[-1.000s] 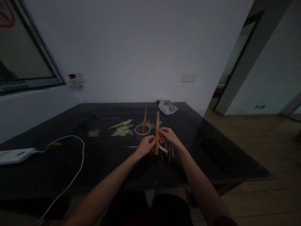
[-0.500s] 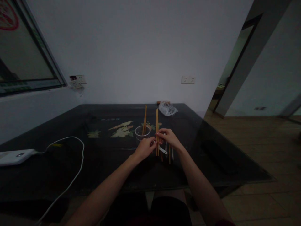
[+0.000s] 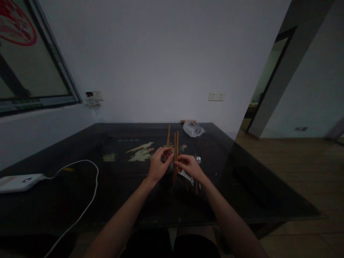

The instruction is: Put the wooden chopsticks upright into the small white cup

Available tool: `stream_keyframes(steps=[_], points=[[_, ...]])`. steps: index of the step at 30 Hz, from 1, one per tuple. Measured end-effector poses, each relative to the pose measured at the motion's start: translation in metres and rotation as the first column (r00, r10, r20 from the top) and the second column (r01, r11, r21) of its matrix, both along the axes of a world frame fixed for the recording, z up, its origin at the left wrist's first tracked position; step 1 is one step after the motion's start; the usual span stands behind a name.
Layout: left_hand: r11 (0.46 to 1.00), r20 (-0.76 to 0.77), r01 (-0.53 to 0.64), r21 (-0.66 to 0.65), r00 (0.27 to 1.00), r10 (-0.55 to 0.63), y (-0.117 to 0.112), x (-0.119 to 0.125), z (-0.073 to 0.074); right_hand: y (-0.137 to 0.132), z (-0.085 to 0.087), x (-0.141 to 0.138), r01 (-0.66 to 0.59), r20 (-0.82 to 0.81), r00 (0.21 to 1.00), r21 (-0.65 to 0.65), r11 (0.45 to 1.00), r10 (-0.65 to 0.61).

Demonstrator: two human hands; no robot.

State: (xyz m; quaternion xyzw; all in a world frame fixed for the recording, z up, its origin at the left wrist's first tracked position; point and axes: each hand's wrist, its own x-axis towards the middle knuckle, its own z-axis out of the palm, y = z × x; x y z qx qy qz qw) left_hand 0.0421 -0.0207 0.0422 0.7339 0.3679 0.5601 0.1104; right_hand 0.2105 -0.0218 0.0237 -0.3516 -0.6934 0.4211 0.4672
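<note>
My right hand [image 3: 189, 166] is closed around a pair of wooden chopsticks [image 3: 176, 143], held upright just right of the clear plastic cup [image 3: 169, 169]. My left hand [image 3: 160, 163] curls round the cup's near left side, its thumb and index finger at the rim, hiding much of the cup. Another pair of chopsticks [image 3: 168, 136] leans inside the cup. Below my right hand lies a white spoon [image 3: 186, 176]. Beside it on the dark tabletop [image 3: 129, 200] are a loose chopstick [image 3: 196, 184] and a shiny round-ended utensil [image 3: 198, 159], partly hidden.
A crumpled clear plastic bag [image 3: 192, 129] lies at the table's back edge. To the left is a white power bank [image 3: 21, 182] with a white cable [image 3: 96, 179] looping off the front edge. A dark flat object [image 3: 255, 186] rests at the right. Walls border the back and left.
My left hand has left the held chopsticks and moved up to the cup. My right hand keeps the chopsticks, now slightly lower and nearer the cup. The view has tilted slightly.
</note>
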Motion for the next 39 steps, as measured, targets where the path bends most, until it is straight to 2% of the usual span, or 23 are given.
stream_keyframes(steps=[8, 14, 21, 29, 32, 39], points=[[0.998, -0.003, 0.067, 0.007, 0.998, -0.067, 0.001, 0.0029, -0.004, 0.0006, -0.0051, -0.0014, 0.007, 0.168, 0.986, 0.12, 0.993, -0.027], [0.989, -0.025, 0.143, -0.046, 0.989, -0.144, -0.0018, 0.0024, -0.0034, 0.0012, -0.0054, 0.0004, -0.013, 0.265, 0.963, 0.204, 0.979, -0.043], [0.989, -0.023, 0.146, -0.04, 0.989, -0.147, -0.003, -0.0007, 0.0022, 0.0019, -0.0042, 0.0008, -0.039, 0.282, 0.959, 0.194, 0.98, -0.017], [0.972, 0.097, 0.156, -0.176, 0.985, -0.141, 0.0038, -0.0019, -0.004, 0.0019, -0.0071, 0.002, -0.023, 0.273, 0.962, 0.17, 0.985, -0.024], [0.967, 0.115, 0.168, -0.19, 0.982, -0.148, 0.0044, -0.0017, -0.0054, 0.0009, -0.0054, 0.0019, -0.035, 0.275, 0.961, 0.158, 0.987, -0.01], [0.978, 0.061, 0.161, -0.133, 0.986, -0.154, 0.0029, -0.0036, -0.0026, -0.0018, -0.0013, 0.0015, -0.046, 0.341, 0.939, 0.27, 0.962, -0.051]])
